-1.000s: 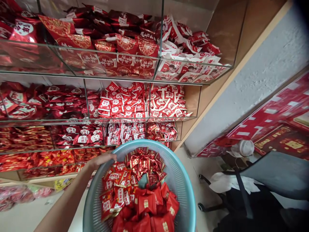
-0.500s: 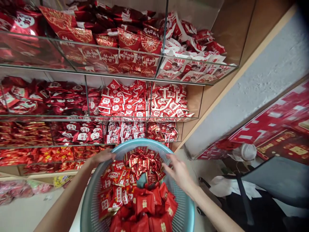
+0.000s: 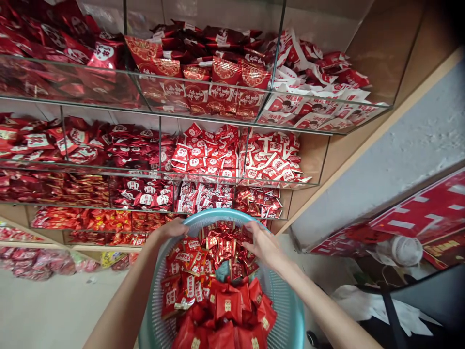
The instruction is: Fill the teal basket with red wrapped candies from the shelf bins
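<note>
A blue-green perforated plastic basket [image 3: 291, 310] is in front of me, holding several heaps of red wrapped sweets. Square red packets [image 3: 228, 305] fill its near part, packets with white lettering [image 3: 188, 286] lie at the left, and shiny red-and-gold ones [image 3: 222, 242] at the far end. My left hand [image 3: 170, 230] grips the far left of the rim, its fingertips partly hidden. At the far right, my right hand [image 3: 266, 245] is closed over the rim, with some fingers inside, close to the shiny sweets.
Beyond the basket stands a wooden shelf with clear-fronted compartments [image 3: 203, 104] full of red sweet packets. Bagged goods [image 3: 39, 261] lie beneath it on the left. At the right are a grey wall [image 3: 410, 126], a white round object [image 3: 407, 251] and a dark chair-like item [image 3: 428, 295].
My view has turned left, so the shelves sit further right in the picture. The basket and both hands also appear slightly further right. My right fingers have closed in on the rim.
</note>
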Demonstrator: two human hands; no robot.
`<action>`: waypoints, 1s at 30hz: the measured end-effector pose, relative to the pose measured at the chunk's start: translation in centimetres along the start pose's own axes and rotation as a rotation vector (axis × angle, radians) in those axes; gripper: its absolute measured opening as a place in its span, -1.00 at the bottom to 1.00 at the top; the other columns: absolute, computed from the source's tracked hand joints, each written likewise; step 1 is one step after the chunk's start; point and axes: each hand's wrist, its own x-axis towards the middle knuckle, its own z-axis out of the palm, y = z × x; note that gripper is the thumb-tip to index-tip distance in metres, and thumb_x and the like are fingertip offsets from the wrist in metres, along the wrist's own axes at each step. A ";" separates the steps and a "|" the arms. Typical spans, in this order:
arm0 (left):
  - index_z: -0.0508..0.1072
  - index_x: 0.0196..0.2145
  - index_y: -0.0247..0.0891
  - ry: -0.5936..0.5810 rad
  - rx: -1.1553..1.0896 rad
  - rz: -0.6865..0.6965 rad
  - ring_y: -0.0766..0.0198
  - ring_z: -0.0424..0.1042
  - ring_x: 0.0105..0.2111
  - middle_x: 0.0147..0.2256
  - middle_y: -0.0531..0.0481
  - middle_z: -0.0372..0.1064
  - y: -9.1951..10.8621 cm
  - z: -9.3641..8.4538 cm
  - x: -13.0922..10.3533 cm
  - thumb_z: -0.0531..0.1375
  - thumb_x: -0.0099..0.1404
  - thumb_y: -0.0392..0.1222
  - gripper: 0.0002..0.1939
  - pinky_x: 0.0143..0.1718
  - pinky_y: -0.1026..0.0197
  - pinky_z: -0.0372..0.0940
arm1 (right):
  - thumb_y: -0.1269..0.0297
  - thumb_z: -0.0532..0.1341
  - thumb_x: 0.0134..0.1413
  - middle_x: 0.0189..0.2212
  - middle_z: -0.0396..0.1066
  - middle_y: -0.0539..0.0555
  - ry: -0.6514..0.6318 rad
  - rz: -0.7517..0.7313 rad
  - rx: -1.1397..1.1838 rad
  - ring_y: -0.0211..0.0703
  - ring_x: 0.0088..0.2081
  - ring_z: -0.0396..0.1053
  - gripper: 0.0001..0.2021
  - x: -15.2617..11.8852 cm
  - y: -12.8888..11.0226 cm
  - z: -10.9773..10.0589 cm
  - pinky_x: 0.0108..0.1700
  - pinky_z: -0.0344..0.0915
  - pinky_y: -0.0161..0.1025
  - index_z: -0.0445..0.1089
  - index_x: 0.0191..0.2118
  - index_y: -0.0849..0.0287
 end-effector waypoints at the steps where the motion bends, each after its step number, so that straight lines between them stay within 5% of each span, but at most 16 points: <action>1: 0.23 -0.61 -0.29 -0.001 0.006 0.003 0.36 0.13 -0.72 -0.72 0.08 0.13 -0.1 0.0 0.0 0.03 -0.19 -0.28 -0.92 -0.70 0.33 0.01 | 0.28 0.15 0.00 -0.07 0.25 0.14 0.025 -0.121 -0.031 -0.08 -0.09 0.27 -0.63 0.5 -1.0 -0.6 -0.13 0.18 -0.21 0.11 -0.04 0.14; 6: 0.23 -0.64 -0.30 0.012 0.030 0.029 0.36 0.12 -0.70 -0.72 0.08 0.12 -0.2 0.1 0.1 0.02 -0.18 -0.28 -0.95 -0.67 0.32 0.01 | 0.50 0.10 0.00 -0.15 0.27 0.15 -0.005 -0.633 -0.319 -0.06 -0.09 0.22 -0.74 5.0 -6.8 -0.1 -0.10 0.20 -0.14 0.22 -0.12 0.22; 11: 0.23 -0.67 -0.31 0.028 0.039 0.050 0.40 0.06 -0.68 -0.72 0.09 0.09 -0.2 0.0 0.2 0.03 -0.19 -0.31 -0.97 -0.65 0.33 -0.01 | 0.53 0.03 0.08 -0.14 0.29 0.11 -0.077 -0.734 -0.422 -0.10 -0.07 0.21 -0.79 8.5 -9.6 3.0 -0.07 0.20 -0.12 0.27 -0.17 0.19; 15: 0.25 -0.64 -0.30 0.020 0.018 0.034 0.38 0.10 -0.69 -0.72 0.09 0.11 -0.2 0.0 0.1 0.04 -0.16 -0.30 -0.97 -0.65 0.33 0.00 | 0.40 0.17 0.01 -0.10 0.25 0.15 -0.075 -0.731 -0.270 -0.09 -0.04 0.19 -0.70 7.6 -8.1 2.1 -0.05 0.18 -0.15 0.23 -0.08 0.21; 18: 0.24 -0.64 -0.29 0.011 -0.007 0.024 0.36 0.12 -0.69 -0.73 0.09 0.11 -0.1 0.0 0.1 0.05 -0.15 -0.30 -0.98 -0.66 0.32 0.02 | 0.24 0.12 0.08 -0.12 0.26 0.13 0.031 -0.604 -0.093 -0.12 -0.07 0.23 -0.69 4.8 -5.0 0.4 -0.10 0.19 -0.19 0.19 -0.04 0.17; 20: 0.23 -0.65 -0.29 0.009 -0.019 0.021 0.36 0.12 -0.70 -0.73 0.09 0.10 0.0 0.0 0.0 0.05 -0.16 -0.30 -0.99 -0.67 0.32 0.02 | 0.23 0.05 0.13 -0.20 0.31 0.11 0.061 -0.352 -0.082 -0.14 -0.19 0.30 -0.78 2.5 -2.6 0.0 -0.19 0.21 -0.22 0.22 -0.12 0.18; 24: 0.21 -0.67 -0.28 0.011 -0.029 0.022 0.36 0.11 -0.70 -0.74 0.09 0.08 0.0 0.0 0.0 0.06 -0.16 -0.30 -0.97 -0.68 0.32 0.00 | 0.22 0.10 0.07 -0.33 0.37 0.17 -0.142 0.116 -0.243 -0.04 -0.26 0.36 -0.79 -1.5 1.4 2.1 -0.30 0.19 -0.23 0.28 -0.23 0.25; 30: 0.20 -0.68 -0.28 0.020 -0.025 0.033 0.36 0.11 -0.70 -0.74 0.10 0.06 -0.2 0.1 0.0 0.06 -0.16 -0.29 -0.95 -0.67 0.32 -0.02 | 0.19 0.14 0.02 -0.27 0.37 0.25 -0.197 0.217 -0.191 0.02 -0.21 0.37 -0.68 -3.1 2.4 6.3 -0.30 0.19 -0.24 0.25 -0.14 0.31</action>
